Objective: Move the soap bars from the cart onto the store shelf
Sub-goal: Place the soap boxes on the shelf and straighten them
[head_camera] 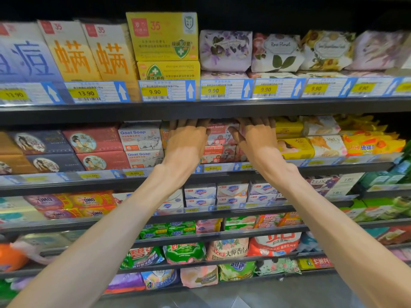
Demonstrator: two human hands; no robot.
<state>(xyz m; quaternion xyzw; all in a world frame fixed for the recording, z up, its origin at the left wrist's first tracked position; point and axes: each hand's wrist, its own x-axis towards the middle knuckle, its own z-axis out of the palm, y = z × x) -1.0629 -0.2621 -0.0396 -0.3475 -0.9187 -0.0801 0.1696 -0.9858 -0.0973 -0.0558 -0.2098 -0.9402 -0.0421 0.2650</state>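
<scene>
Now both my bare hands reach into the second shelf of a store soap display, working at a stack of boxed soap bars.

My left hand (185,138) and right hand (255,138) flank the red-and-white cardboard "Goat Soap" boxes (219,143), fingers extended toward the back of the dark metal shelf (200,107); my right thumb touches the upper box's side. My fingertips vanish under the shelf above, so I cannot tell whether either hand grips a box or only steadies the stack. Two red boxes sit stacked on the shelf, beside white "Goat Soap" boxes (140,140) to the left. No cart is visible, so I cannot judge how many bars remain; I judge this placement nearly finished.
</scene>
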